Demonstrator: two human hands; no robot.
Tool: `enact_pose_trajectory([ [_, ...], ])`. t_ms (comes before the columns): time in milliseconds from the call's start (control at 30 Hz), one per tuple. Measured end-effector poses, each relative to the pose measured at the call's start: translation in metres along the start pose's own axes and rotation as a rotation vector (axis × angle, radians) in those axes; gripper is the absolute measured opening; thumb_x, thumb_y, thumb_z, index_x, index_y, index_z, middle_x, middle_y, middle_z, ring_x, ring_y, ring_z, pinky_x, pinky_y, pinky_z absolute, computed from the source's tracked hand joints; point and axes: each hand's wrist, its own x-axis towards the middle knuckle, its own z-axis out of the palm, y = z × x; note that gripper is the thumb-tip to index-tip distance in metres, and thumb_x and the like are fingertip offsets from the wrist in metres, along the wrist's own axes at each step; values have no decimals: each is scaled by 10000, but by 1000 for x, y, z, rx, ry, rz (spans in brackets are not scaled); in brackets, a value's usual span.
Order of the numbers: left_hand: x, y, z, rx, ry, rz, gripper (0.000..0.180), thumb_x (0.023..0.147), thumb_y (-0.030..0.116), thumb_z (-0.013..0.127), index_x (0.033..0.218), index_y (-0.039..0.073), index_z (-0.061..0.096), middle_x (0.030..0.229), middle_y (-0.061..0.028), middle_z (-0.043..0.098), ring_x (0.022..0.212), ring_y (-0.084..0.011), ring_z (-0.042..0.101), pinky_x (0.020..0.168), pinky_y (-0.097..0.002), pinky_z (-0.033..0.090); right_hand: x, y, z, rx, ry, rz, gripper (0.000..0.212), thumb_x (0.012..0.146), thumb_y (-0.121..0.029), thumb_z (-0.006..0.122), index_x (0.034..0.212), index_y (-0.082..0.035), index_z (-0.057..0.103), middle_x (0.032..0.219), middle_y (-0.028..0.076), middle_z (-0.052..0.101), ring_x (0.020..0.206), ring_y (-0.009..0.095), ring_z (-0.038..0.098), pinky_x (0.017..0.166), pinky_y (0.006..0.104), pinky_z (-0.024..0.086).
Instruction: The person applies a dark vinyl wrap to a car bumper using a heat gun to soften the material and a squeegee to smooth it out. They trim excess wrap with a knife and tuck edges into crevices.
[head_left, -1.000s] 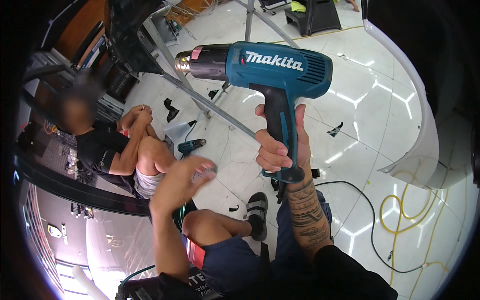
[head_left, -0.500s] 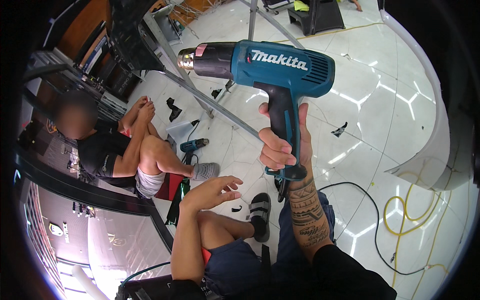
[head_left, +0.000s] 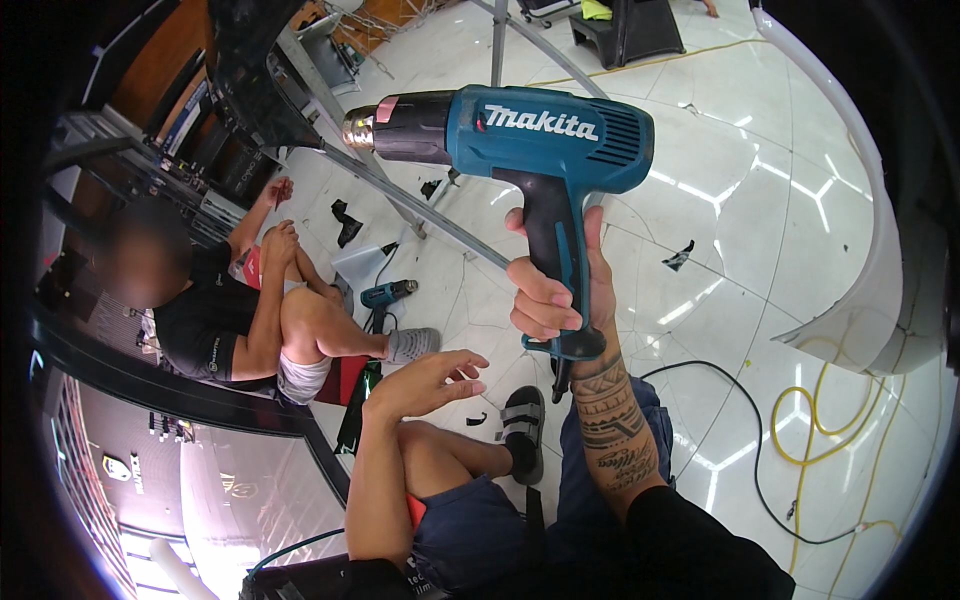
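A blue and black heat gun (head_left: pixel 545 140) is held up in front of me, its metal nozzle (head_left: pixel 359 128) pointing left. My right hand (head_left: pixel 548 295) wraps round its dark handle, fingers closed, at the middle of the view. The cord leaves the bottom of the handle beside my wrist. Over my left knee hangs my left hand (head_left: pixel 428 385), holding nothing, its fingers loosely bent and apart. Beyond the nozzle runs a grey metal stand (head_left: pixel 430 210), with a dark panel (head_left: pixel 265 75) at its upper left.
A co-worker (head_left: pixel 215 310) sits low at the left, near a second heat gun (head_left: pixel 388 292) on the floor. At right hangs a white curved panel (head_left: pixel 870 200). A black cable (head_left: pixel 745 410) and yellow hose (head_left: pixel 800 440) lie on the tiles (head_left: pixel 720 320). A black step stool (head_left: pixel 630 35) stands far off.
My right hand and the heat gun have shifted slightly left. The co-worker's hands have moved apart, one reaching up and outward. My left hand has hardly moved.
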Motion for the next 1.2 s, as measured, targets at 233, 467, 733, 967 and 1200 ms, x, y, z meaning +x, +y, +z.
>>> enact_pose_trajectory([
  [233,1,-1,1,7,5,-7,459,940,377,615,1208,6,585,1057,-176,671,978,-279,652,832,-372,520,1,0,-4,-17,-22,16,779,958,-677,244,1416,-55,350,675,22,474,442,92,490,489,296,438],
  [467,0,-2,3,-20,28,-3,449,936,366,626,1198,3,590,1025,-171,678,943,-268,657,819,-364,522,0,1,-5,12,-25,0,756,972,-661,212,1408,-45,267,689,34,479,453,100,511,502,308,442],
  [733,0,-3,3,-23,51,-7,434,931,355,638,1176,-1,604,1008,-165,683,935,-257,659,813,-355,522,-2,1,-7,3,-26,15,762,969,-667,210,1411,-49,271,690,28,475,457,101,513,503,306,442],
  [967,1,-5,2,-29,54,10,427,931,347,641,1163,-10,609,982,-165,684,915,-252,660,807,-350,521,-1,3,-7,6,-18,13,766,966,-672,202,1409,-50,266,685,29,471,454,104,509,490,303,424],
  [1200,2,-6,0,-23,13,-53,403,942,355,628,1197,44,604,1050,-102,668,998,-206,620,857,-340,498,0,2,-10,-1,-38,18,772,963,-677,203,1408,-50,269,683,31,470,454,105,508,489,301,422],
])
